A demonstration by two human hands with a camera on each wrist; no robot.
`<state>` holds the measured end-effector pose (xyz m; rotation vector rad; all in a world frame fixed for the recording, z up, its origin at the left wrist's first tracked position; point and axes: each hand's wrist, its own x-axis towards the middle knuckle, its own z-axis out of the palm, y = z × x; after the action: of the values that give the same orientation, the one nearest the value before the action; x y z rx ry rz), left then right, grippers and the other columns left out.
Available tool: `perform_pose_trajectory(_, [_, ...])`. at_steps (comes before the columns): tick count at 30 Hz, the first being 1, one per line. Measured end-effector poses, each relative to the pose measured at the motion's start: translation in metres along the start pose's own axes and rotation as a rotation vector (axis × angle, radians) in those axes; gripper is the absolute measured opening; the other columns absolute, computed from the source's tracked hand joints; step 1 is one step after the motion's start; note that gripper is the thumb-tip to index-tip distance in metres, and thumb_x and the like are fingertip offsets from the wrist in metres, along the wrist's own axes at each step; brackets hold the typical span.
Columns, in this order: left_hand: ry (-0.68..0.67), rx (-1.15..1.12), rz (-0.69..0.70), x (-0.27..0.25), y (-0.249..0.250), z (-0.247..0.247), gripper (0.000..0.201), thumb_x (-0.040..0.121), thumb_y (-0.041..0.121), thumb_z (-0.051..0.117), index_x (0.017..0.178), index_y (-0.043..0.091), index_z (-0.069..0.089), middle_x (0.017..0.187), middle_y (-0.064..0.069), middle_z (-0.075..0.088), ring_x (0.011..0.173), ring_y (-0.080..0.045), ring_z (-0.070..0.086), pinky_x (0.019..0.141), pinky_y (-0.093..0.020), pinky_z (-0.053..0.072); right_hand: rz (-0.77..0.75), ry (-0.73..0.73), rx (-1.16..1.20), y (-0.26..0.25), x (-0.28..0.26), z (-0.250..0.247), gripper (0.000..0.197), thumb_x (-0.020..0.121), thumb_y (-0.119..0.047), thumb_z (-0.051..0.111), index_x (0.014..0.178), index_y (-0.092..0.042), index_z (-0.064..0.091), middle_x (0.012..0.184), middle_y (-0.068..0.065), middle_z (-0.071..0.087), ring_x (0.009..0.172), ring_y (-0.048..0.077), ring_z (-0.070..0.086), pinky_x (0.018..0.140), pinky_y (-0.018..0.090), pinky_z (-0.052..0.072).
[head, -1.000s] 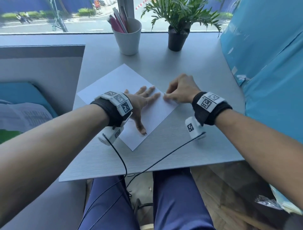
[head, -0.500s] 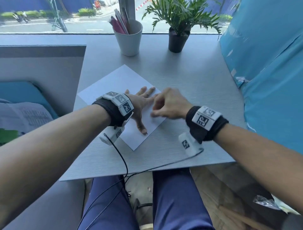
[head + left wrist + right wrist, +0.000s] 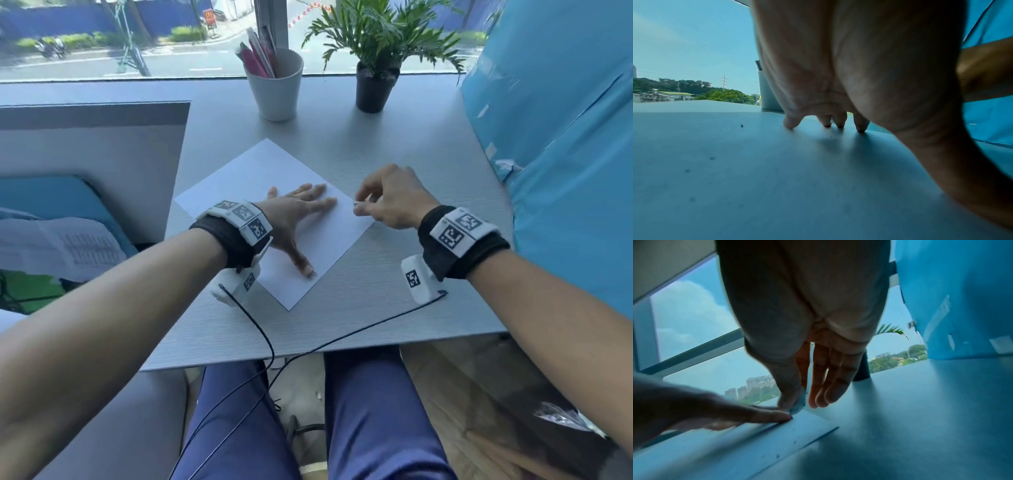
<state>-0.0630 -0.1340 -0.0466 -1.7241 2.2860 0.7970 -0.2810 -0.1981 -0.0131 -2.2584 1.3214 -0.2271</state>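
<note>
A white sheet of paper [image 3: 260, 171] lies slantwise on the grey table [image 3: 421, 147]. My left hand [image 3: 298, 209] presses flat on the sheet with fingers straight and spread, thumb pointing toward me. In the left wrist view its fingertips [image 3: 827, 122] touch the paper [image 3: 766, 178]. My right hand [image 3: 358, 205] is at the sheet's right edge, just past the left fingertips. In the right wrist view its thumb and forefinger [image 3: 795, 400] pinch a small lifted bit of the paper [image 3: 797, 428] next to the left hand's fingers [image 3: 760, 416]. Its other fingers hang straight.
A white cup with pens [image 3: 275, 89] and a small potted plant [image 3: 375, 85] stand at the back by the window. A blue plastic-wrapped mass [image 3: 565, 137] borders the table on the right, a grey partition [image 3: 92, 154] on the left. Black cables [image 3: 260, 329] hang over the near edge.
My right hand swept left across the sheet toward the left hand, then came back right to the paper's edge, where it now pinches it. The left hand has stayed flat.
</note>
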Motion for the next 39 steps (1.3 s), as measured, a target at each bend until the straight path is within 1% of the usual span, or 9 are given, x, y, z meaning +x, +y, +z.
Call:
perform_pose_trajectory(4, [0.177,-0.017,0.017,-0.011,0.001,-0.003,0.108,0.055,0.063,0.083,0.148,0.03,0.038,0.158,0.005,0.03,0.144,-0.019,0.025,0.12,-0.04,0.018,-0.081,-0.07,-0.086,0.0,-0.013,0.013,0.01,0.078,-0.022,0.074,0.086,-0.016,0.074,0.092,-0.001,0.072,0.092,0.017,0.064,0.088,0.037,0.053])
perform_pose_trajectory(7, [0.396,-0.095,0.026,-0.027,-0.005,-0.01,0.048,0.071,0.047,0.082,0.112,0.025,0.071,0.114,0.004,0.07,0.109,-0.017,0.058,0.102,-0.04,0.043,-0.079,-0.065,-0.118,-0.001,-0.019,0.014,0.008,0.079,-0.02,0.073,0.086,-0.015,0.072,0.099,0.0,0.072,0.097,0.019,0.062,0.092,0.038,0.051])
perform_pose_trajectory(10, [0.553,-0.21,0.037,-0.04,-0.015,-0.015,0.005,0.082,0.021,0.077,0.081,0.016,0.078,0.078,0.001,0.074,0.078,-0.015,0.066,0.081,-0.035,0.054,-0.092,-0.061,-0.163,-0.005,-0.022,0.014,0.009,0.08,-0.02,0.072,0.087,-0.015,0.072,0.102,0.0,0.072,0.1,0.021,0.061,0.092,0.038,0.049])
perform_pose_trajectory(15, [0.52,-0.183,0.008,-0.055,-0.026,-0.015,0.026,0.086,-0.002,0.061,0.098,0.015,0.076,0.089,0.004,0.072,0.085,-0.012,0.066,0.084,-0.026,0.053,-0.079,-0.044,-0.262,-0.02,-0.02,0.019,0.011,0.083,-0.021,0.07,0.092,-0.015,0.07,0.102,0.002,0.069,0.105,0.023,0.057,0.087,0.031,0.045])
perform_pose_trajectory(20, [0.661,-0.173,-0.288,-0.068,-0.057,-0.025,0.014,0.084,0.03,0.071,0.093,0.02,0.073,0.089,0.001,0.073,0.092,-0.017,0.066,0.091,-0.037,0.052,-0.079,-0.029,-0.228,-0.038,-0.019,0.034,0.01,0.083,-0.021,0.067,0.09,-0.014,0.07,0.098,0.006,0.069,0.099,0.025,0.056,0.085,0.031,0.045])
perform_pose_trajectory(23, [0.564,-0.082,-0.579,-0.077,-0.082,-0.031,0.043,0.082,0.045,0.071,0.114,0.018,0.065,0.116,-0.007,0.065,0.115,-0.026,0.055,0.098,-0.042,0.046,-0.08,-0.05,-0.22,-0.042,-0.015,0.04,0.008,0.082,-0.02,0.067,0.087,-0.014,0.07,0.095,0.005,0.068,0.098,0.024,0.057,0.087,0.03,0.046])
perform_pose_trajectory(28, [0.347,-0.053,-0.845,-0.092,-0.109,-0.027,0.064,0.065,0.059,0.081,0.094,0.008,0.056,0.105,-0.011,0.061,0.092,-0.028,0.056,0.07,-0.037,0.045,-0.084,-0.062,-0.213,-0.047,-0.01,0.047,0.005,0.079,-0.021,0.07,0.078,-0.021,0.065,0.091,0.005,0.067,0.094,0.023,0.058,0.081,0.027,0.045])
perform_pose_trajectory(31, [0.328,-0.08,-0.865,-0.102,-0.109,-0.025,0.056,0.065,0.057,0.082,0.071,0.009,0.053,0.083,-0.009,0.062,0.074,-0.026,0.057,0.057,-0.031,0.041,-0.1,-0.062,-0.213,-0.052,-0.013,0.051,0.004,0.079,-0.021,0.069,0.078,-0.021,0.065,0.092,0.005,0.068,0.093,0.024,0.059,0.084,0.031,0.049])
perform_pose_trajectory(39, [0.755,-0.387,-0.666,-0.124,-0.097,-0.036,0.014,0.084,0.016,0.069,0.097,0.014,0.073,0.1,-0.008,0.068,0.1,-0.024,0.062,0.078,-0.031,0.054,-0.082,-0.096,-0.16,-0.049,-0.026,0.04,0.003,0.08,-0.021,0.07,0.079,-0.019,0.067,0.089,-0.002,0.065,0.101,0.021,0.056,0.084,0.028,0.044])
